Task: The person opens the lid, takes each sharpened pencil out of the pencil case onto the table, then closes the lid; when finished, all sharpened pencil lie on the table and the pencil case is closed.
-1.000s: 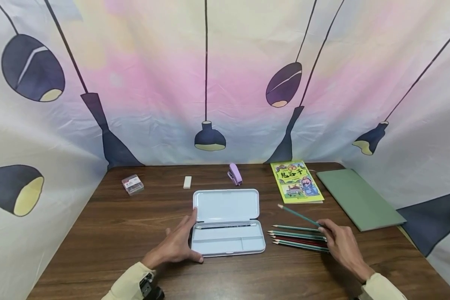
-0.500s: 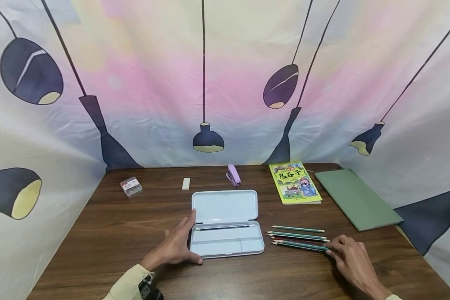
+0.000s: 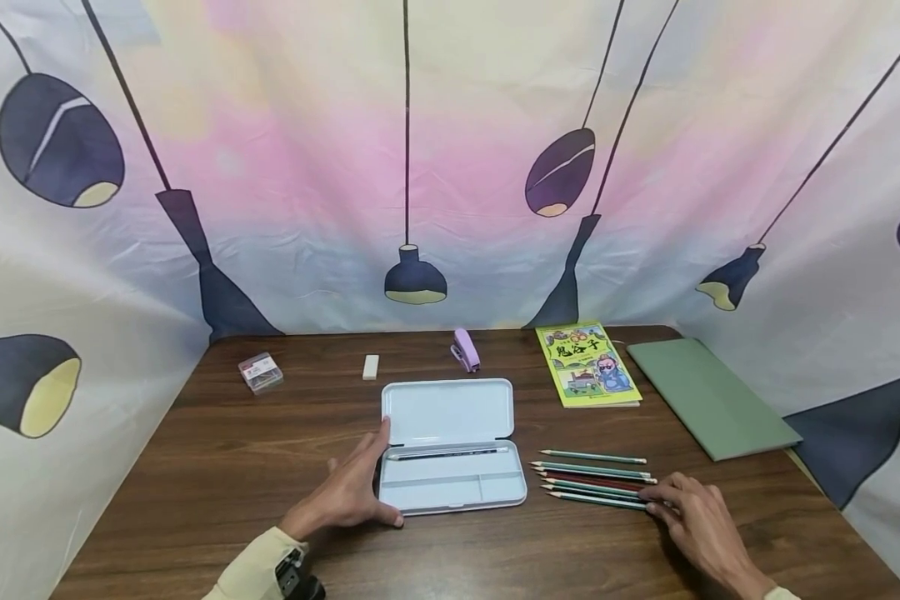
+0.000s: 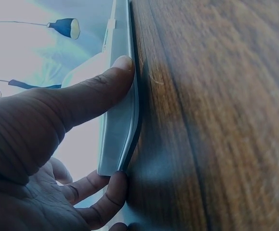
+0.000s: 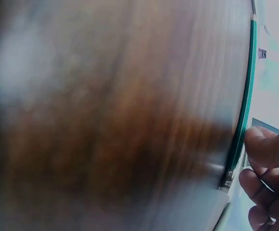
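My left hand (image 3: 348, 487) holds the left end of an open white pencil case (image 3: 435, 493), thumb at its front edge and fingers at its side. One pencil (image 3: 447, 454) lies in the case's back compartment. Right of the case, several pencils (image 3: 592, 469), mostly green with a dark red one among them, lie side by side, tips pointing left. My right hand (image 3: 697, 517) pinches the blunt end of the nearest green pencil (image 3: 596, 499). In the right wrist view, the thumb meets that green pencil (image 5: 247, 82) near its end.
Along the back of the wooden table (image 3: 285, 442) are a small clear box (image 3: 261, 373), a white eraser (image 3: 371, 367), a purple stapler (image 3: 465, 350) and a yellow booklet (image 3: 588, 365). A green folder (image 3: 712, 398) lies at the right. A printed curtain (image 3: 307, 167) hangs behind.
My right hand has brought a raised green pencil down to the near side of the row, where it now lies slightly apart from the others. My left hand has stayed on the case.
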Available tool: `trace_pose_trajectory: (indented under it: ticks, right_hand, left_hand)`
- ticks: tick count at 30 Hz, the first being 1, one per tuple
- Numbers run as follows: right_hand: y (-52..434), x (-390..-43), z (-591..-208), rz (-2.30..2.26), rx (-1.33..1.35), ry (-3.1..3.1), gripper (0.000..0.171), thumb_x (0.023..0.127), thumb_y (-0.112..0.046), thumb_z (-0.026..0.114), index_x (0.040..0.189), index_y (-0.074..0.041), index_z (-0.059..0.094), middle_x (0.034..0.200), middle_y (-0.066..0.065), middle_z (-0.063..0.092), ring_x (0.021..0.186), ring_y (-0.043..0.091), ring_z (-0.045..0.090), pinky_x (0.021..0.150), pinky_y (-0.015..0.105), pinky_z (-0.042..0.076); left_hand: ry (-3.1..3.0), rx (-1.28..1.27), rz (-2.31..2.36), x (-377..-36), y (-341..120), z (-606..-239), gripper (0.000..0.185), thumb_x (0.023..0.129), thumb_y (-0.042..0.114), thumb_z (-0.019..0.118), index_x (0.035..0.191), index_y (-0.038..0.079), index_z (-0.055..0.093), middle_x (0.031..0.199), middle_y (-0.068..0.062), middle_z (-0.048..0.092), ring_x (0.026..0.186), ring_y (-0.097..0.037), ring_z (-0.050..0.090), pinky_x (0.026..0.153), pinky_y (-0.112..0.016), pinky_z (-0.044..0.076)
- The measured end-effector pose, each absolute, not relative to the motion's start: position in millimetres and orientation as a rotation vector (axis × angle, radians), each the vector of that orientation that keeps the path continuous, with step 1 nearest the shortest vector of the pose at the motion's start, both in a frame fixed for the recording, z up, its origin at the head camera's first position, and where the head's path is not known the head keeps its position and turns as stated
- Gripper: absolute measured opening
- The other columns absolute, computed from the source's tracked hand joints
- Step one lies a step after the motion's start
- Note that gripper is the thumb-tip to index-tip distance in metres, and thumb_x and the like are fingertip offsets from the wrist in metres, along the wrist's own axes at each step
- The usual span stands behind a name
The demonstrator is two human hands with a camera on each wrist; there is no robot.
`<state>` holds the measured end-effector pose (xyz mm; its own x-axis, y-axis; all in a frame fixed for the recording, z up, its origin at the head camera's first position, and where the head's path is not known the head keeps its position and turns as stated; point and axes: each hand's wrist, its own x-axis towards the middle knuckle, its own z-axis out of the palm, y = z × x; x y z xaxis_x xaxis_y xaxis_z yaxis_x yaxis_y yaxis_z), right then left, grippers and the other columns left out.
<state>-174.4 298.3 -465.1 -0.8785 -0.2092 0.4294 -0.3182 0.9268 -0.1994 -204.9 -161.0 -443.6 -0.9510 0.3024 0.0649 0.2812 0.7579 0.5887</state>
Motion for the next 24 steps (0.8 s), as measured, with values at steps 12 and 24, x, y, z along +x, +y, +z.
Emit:
trace_pose_trajectory:
  ticks: [12,24]
  right_hand:
    - [235,-214,-446,0.447,0.839,-2.484,0.030,0.071,0.005,0.066,0.096,-0.011,0.069,0.092,-0.002,0.065,0.085,0.014,0.058,0.071,0.035,0.040]
    - [139,-239,-449,0.406,1.245,-2.595,0.022,0.089,-0.011,0.055,0.109,-0.011,0.065,0.107,0.000,0.063,0.099,0.013,0.057,0.084,0.036,0.043]
  left_hand:
    - [2.917,0.470,0.980,-204,-161,-442,0.131,0.044,0.033,0.090,0.145,0.004,0.012,0.132,-0.019,0.039,0.120,-0.033,0.039,0.083,-0.076,0.011]
    - [2.913,0.447,0.999,-201,-162,-445,0.132,0.043,0.033,0.089,0.146,0.007,0.012,0.134,-0.020,0.038,0.122,-0.035,0.037,0.083,-0.077,0.007]
